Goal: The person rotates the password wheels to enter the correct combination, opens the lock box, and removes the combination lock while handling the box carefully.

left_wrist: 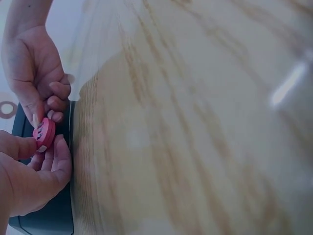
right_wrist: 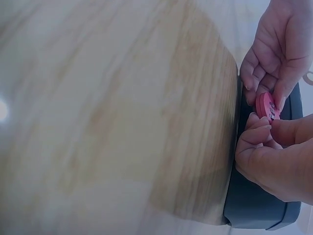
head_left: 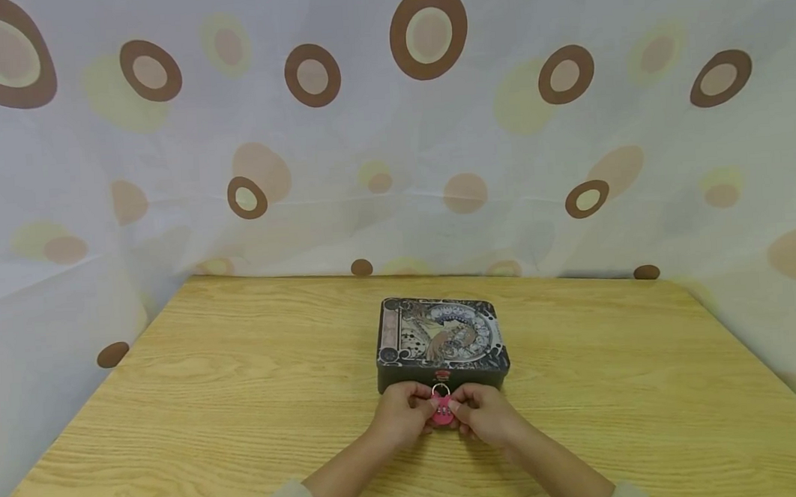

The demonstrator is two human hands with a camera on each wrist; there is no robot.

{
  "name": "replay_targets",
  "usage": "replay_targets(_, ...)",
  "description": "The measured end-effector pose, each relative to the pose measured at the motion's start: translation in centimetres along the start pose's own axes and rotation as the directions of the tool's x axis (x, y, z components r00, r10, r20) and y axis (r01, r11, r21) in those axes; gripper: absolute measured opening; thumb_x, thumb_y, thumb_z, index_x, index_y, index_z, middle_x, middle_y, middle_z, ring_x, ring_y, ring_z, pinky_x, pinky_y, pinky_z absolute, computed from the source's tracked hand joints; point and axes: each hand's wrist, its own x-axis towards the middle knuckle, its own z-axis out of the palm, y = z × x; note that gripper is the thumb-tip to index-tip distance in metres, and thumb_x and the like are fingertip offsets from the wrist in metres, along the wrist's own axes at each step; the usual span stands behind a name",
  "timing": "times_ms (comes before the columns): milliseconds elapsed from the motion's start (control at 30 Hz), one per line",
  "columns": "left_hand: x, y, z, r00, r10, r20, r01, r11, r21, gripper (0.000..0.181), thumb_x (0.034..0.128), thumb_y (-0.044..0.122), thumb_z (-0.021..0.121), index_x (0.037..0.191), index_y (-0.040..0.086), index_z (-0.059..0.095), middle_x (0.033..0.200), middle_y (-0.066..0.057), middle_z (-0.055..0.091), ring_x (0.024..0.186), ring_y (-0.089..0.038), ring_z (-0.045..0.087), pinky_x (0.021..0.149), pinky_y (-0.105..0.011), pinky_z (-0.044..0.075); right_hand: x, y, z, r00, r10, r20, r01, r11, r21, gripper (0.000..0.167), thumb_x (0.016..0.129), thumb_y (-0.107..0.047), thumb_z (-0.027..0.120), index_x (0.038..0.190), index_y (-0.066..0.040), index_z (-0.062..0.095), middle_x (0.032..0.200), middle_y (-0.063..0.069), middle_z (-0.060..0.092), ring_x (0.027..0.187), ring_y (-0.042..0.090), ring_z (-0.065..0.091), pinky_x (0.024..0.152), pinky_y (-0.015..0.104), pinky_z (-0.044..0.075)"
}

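Note:
A pink combination padlock with a row of small number dials is held in front of a dark, decorated tin box. My left hand pinches the padlock's left side between thumb and fingers. On its right side my right hand pinches it too, the thumb by the dials. The metal shackle points up toward a red latch on the box front; I cannot tell whether it passes through. Both wrist views show the pink padlock between the two hands, close to the box's dark side.
The box stands on a wood-grain table, its lid down. Behind and at both sides hangs a white curtain with brown, yellow and pink circles.

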Motion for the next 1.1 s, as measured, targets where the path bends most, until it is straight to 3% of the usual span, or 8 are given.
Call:
replay_targets(400,0.0,-0.1,-0.2,1.000,-0.004,0.007,0.004,1.000,-0.030,0.016,0.0852,-0.003,0.058,0.097,-0.013,0.059,0.084,-0.017,0.063,0.070,-0.012,0.058,0.061,-0.030,0.056,0.1,0.0,0.1,0.999,0.020,-0.043,-0.022,0.999,-0.027,0.010,0.092,-0.002,0.049,0.090,0.005,0.056,0.066,0.003,0.051,0.058,0.013,0.045,0.050,0.022,0.037)
replay_targets(667,0.0,-0.1,-0.1,1.000,0.000,-0.015,0.000,1.000,-0.011,0.015,0.0815,-0.005,0.063,0.094,-0.013,0.060,0.079,-0.015,0.063,0.065,-0.010,0.055,0.059,-0.029,0.056,0.8,1.2,-0.2,0.998,-0.059,0.000,0.059,0.998,0.014,0.010,0.091,-0.006,0.053,0.085,0.001,0.057,0.066,0.001,0.053,0.057,0.010,0.046,0.049,0.020,0.038)
replay_targets(1100,-0.1,-0.1,-0.1,1.000,0.015,-0.019,-0.015,1.000,0.015,0.013,0.0817,-0.004,0.063,0.092,-0.012,0.060,0.074,-0.013,0.061,0.061,-0.010,0.053,0.057,-0.027,0.055,0.0,0.0,0.2,0.999,0.003,-0.046,-0.005,0.999,-0.033,0.010,0.092,-0.001,0.049,0.090,0.006,0.056,0.066,0.002,0.050,0.059,0.012,0.045,0.049,0.021,0.037)
